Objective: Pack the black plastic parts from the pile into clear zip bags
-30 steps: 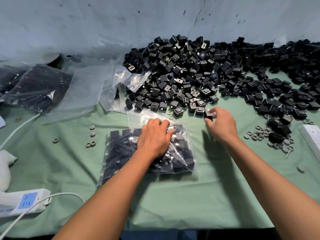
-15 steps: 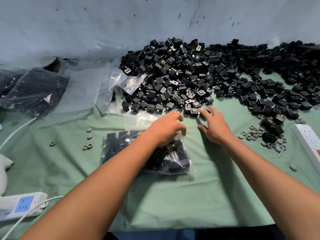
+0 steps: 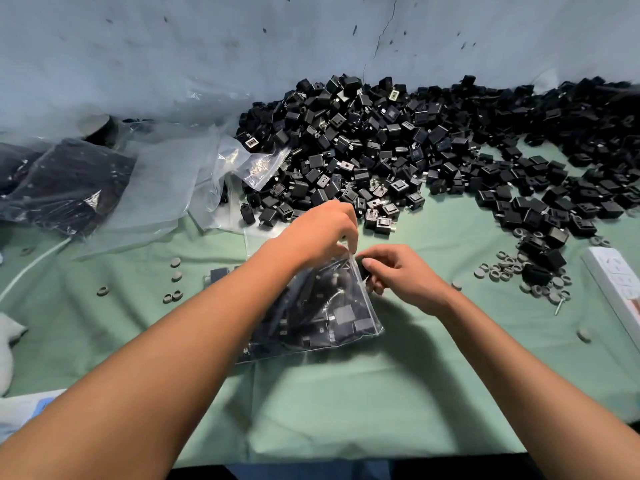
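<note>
Both hands have been drawn back from the pile's edge to the zip bag (image 3: 325,313); its top corner is now pinched and lifted by the left hand (image 3: 320,230), while a black part (image 3: 362,268) is held in the curled fingers of the right hand (image 3: 403,275) just beside the bag's opening; the bag, already holding parts, lies on a green cloth (image 3: 346,403); the pile (image 3: 398,147) is heaped against a pale blue wall (image 3: 207,46); empty clear bags (image 3: 166,188) lie at left.
</note>
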The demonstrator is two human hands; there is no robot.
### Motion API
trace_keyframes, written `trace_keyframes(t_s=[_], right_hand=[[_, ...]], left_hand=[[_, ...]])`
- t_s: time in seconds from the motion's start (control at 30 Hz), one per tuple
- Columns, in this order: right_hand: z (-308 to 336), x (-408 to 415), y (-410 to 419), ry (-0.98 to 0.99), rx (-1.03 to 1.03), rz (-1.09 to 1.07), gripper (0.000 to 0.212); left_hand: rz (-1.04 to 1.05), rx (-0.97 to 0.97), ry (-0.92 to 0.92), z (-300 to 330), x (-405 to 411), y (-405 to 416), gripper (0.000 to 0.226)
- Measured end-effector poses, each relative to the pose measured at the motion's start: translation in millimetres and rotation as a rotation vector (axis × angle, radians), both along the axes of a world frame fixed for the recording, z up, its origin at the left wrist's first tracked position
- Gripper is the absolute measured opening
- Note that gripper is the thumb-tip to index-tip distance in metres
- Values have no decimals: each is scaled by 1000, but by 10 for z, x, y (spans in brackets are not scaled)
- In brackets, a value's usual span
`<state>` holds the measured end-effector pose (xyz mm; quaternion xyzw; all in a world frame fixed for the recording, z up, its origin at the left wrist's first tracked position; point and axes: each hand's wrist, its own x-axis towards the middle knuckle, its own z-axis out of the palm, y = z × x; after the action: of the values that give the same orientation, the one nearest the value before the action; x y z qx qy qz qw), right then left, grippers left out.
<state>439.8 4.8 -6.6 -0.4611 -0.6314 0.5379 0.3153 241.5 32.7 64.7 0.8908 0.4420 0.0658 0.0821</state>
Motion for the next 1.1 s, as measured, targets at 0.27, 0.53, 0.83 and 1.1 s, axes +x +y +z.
trace_keyframes(t_s=[0.27,0.53,0.83,1.1], right_hand=[[-27,-225,-57,-54,17,-54,15],[-2,-265,-97,-25,0,-50,23],[109,-228,-125,111,-212,46,14],[166,-199,-120,96,-223,109,15]], left_hand=[[9,6,-25,36,5,4,12],[30,2,-33,11,-30,-29,11],[59,-2,-65,-11,-71,-63,10],[102,17,-117,-100,-118,-98,5]])
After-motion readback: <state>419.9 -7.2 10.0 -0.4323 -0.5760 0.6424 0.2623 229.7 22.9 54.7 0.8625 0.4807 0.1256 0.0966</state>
